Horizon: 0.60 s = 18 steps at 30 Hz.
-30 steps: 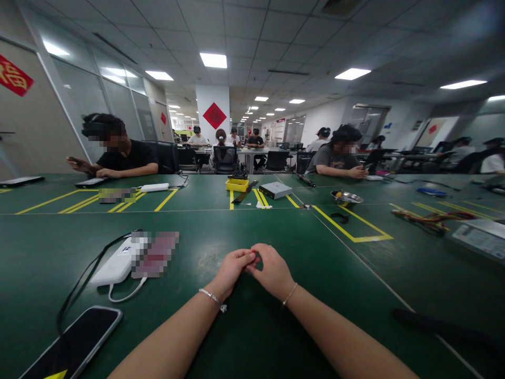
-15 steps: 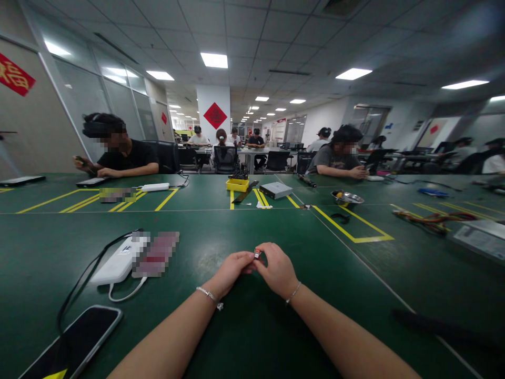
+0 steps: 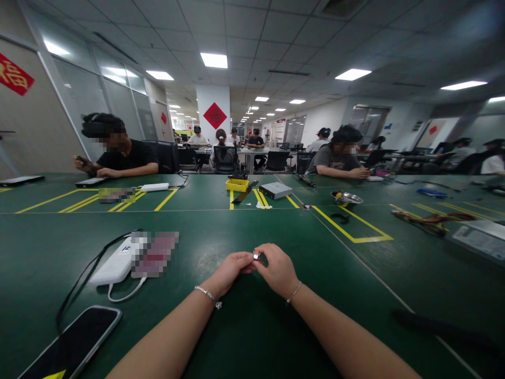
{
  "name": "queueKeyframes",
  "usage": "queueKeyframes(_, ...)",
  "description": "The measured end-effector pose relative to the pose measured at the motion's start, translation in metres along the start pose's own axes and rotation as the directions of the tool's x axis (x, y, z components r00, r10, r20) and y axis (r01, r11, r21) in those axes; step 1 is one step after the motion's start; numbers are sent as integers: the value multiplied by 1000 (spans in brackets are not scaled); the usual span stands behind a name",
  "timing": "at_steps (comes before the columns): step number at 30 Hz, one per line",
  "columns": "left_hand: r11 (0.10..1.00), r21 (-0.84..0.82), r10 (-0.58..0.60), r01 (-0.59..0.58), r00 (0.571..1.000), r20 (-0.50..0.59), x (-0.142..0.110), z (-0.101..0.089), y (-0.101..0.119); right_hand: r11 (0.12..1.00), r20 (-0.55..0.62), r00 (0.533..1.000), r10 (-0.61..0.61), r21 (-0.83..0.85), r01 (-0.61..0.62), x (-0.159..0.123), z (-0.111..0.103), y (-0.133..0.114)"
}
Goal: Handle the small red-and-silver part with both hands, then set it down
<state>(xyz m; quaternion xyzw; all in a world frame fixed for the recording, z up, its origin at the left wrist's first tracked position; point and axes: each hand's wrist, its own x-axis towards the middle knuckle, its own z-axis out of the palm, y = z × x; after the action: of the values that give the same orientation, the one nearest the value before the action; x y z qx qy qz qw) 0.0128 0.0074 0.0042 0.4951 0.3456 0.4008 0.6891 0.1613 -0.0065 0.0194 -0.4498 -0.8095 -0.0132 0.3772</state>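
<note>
A small orange-and-white piece (image 3: 256, 256) with a bright face sits between my fingertips over the green table; it is too small to name more exactly. My left hand (image 3: 233, 269) pinches it from the left, thumb and fingers pressed together. From the right, my right hand (image 3: 276, 268) grips it between a curled forefinger and the thumb. Both hands meet at the fingertips, low over the tabletop. Part of the piece is hidden by the fingers.
Left of my hands lie a white power bank (image 3: 120, 260) with a cable and a phone (image 3: 74, 342). Farther off stand a yellow tray (image 3: 237, 185), a grey metal box (image 3: 276, 190) and a metal bowl (image 3: 349, 198). A power supply unit (image 3: 481, 237) lies right. Two people sit opposite.
The small piece has tilted slightly between my fingers, so its pale face catches more light. Both hands hold nearly the same place.
</note>
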Motion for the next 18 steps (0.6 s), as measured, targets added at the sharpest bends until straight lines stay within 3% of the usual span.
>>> queueKeyframes(8,999,-33,-20,22,999,41,-1,1,3,1000,17,1000,-16,20,16,1,1,0)
queueKeyframes(18,999,31,7,-6,1000,-21,1,5,0,977,28,999,-36,-210,41,0,2,-4)
